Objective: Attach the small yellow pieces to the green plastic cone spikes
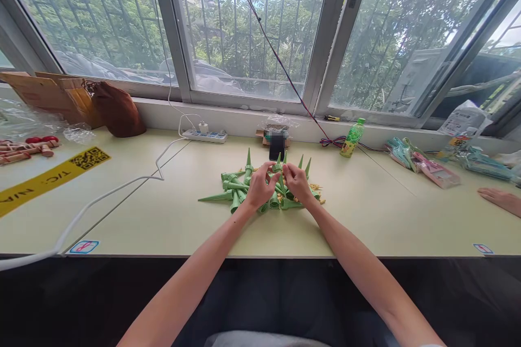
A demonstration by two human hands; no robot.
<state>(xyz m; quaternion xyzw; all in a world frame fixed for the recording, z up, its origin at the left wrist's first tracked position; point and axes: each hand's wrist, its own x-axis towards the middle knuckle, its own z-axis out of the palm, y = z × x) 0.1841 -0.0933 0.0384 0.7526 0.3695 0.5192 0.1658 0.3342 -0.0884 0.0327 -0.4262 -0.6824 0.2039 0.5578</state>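
Over a pile of green plastic plant-watering spikes (233, 195), my two hands meet at the middle of the table. My left hand (260, 187) is closed, thumb and fingers curled round a green watering spike (277, 167). Close beside it, my right hand (298, 183) pinches at the same spike's side; whatever sits between its fingertips is too small to make out. Small yellow plastic parts (317, 188) lie scattered under and right of the spikes. Several spikes stand tip up behind my hands, and others lie on their sides.
Behind the pile a dark phone (277, 147) leans on a small box. A power strip (204, 136) with a white cable, a green-capped bottle (352, 138) and a brown bag (116, 108) line the window side. Another person's hand (501, 200) rests at far right.
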